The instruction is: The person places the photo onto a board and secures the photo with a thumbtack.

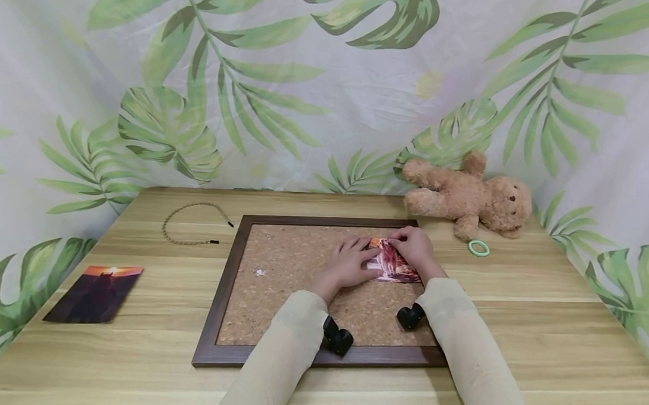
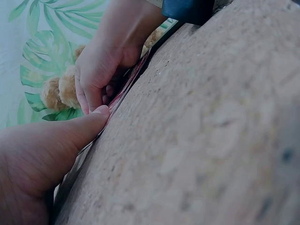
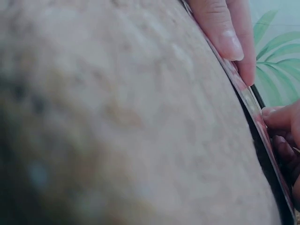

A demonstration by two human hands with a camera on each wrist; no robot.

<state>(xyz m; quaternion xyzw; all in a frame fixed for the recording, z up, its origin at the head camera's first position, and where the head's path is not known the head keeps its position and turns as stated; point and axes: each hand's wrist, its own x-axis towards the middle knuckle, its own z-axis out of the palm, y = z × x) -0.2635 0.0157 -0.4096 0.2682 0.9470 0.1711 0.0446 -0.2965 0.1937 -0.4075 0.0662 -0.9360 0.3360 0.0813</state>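
A cork board in a dark brown frame lies on the table. On its right part is a photo print in red, orange and dark tones. My left hand rests across the photo's left side with fingers spread, its thumb at the near edge. At the photo's top edge, my right hand has its fingers curled, with thumb and forefinger pinched together over a small spot. Whatever sits between those fingertips is hidden. Small whitish bits lie on the cork's left part.
Left of the board are a second photo of a sunset and a braided headband. A teddy bear lies at the back right, with a mint green ring in front of it. Behind the table hangs a leaf-patterned cloth.
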